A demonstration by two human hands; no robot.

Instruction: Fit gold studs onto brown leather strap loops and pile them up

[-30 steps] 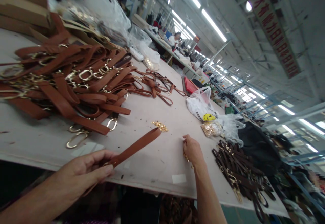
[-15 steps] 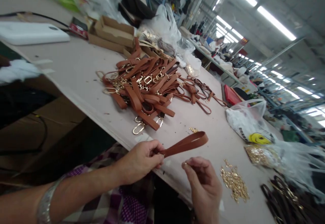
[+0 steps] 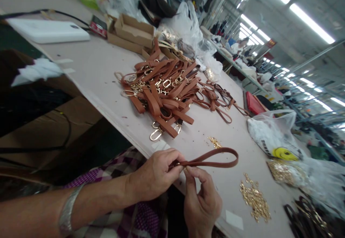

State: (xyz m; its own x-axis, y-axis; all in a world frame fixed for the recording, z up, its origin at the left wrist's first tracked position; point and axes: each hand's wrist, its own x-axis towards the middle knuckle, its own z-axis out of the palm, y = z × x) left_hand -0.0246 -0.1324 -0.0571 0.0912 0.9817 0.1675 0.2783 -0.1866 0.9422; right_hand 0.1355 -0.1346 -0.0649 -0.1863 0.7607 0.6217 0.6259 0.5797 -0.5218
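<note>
A looped brown leather strap (image 3: 215, 159) is pinched at its closed end by my left hand (image 3: 159, 173), with the loop pointing right. My right hand (image 3: 203, 200) meets the strap from below, thumb and forefinger pressed together on a tiny gold piece at the strap's edge; its exact kind is too small to make out. Just beyond the loop lies a little heap of small gold pieces (image 3: 215, 142). A larger scatter of gold hardware (image 3: 254, 198) is to the right of my right hand.
A big pile of brown straps with gold clasps (image 3: 164, 90) covers the middle of the table (image 3: 107, 83). Behind it stand cardboard boxes (image 3: 134, 33) and plastic bags (image 3: 183, 26). Dark straps (image 3: 307, 216) lie at the lower right, near a smiley-face bag (image 3: 272, 133).
My right hand has moved left and come up against the strap beside my left fingers. The strap's loop has turned to show its opening. The whole view has shifted slightly.
</note>
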